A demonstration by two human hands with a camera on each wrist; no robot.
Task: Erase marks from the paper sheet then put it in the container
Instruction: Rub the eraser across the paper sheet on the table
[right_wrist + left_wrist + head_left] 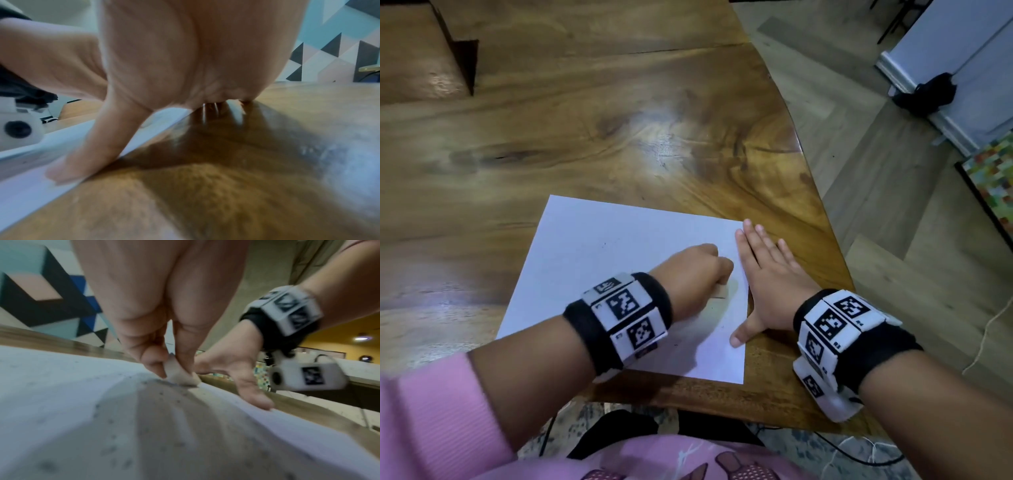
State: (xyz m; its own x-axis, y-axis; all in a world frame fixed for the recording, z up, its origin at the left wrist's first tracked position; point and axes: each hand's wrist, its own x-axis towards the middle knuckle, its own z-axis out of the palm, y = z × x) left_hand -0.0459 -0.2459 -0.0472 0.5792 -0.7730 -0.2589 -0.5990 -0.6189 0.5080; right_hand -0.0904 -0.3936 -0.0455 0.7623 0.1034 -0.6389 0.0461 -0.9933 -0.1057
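A white paper sheet [599,260] lies on the wooden table [592,137] near its front edge. My left hand [697,270] is curled over the sheet's right part and pinches a pale eraser [177,375] whose tip presses on the paper [82,402] among dark eraser crumbs. My right hand [767,274] lies flat with straight fingers across the sheet's right edge; its thumb [86,155] presses the paper's border [30,186], while the fingers rest on the wood. No container shows in any view.
The table's curved right edge [822,212] runs close to my right hand, with wooden floor beyond. A raised wooden block [421,51] stands at the table's far left. A cable [859,448] lies on the floor below the front edge.
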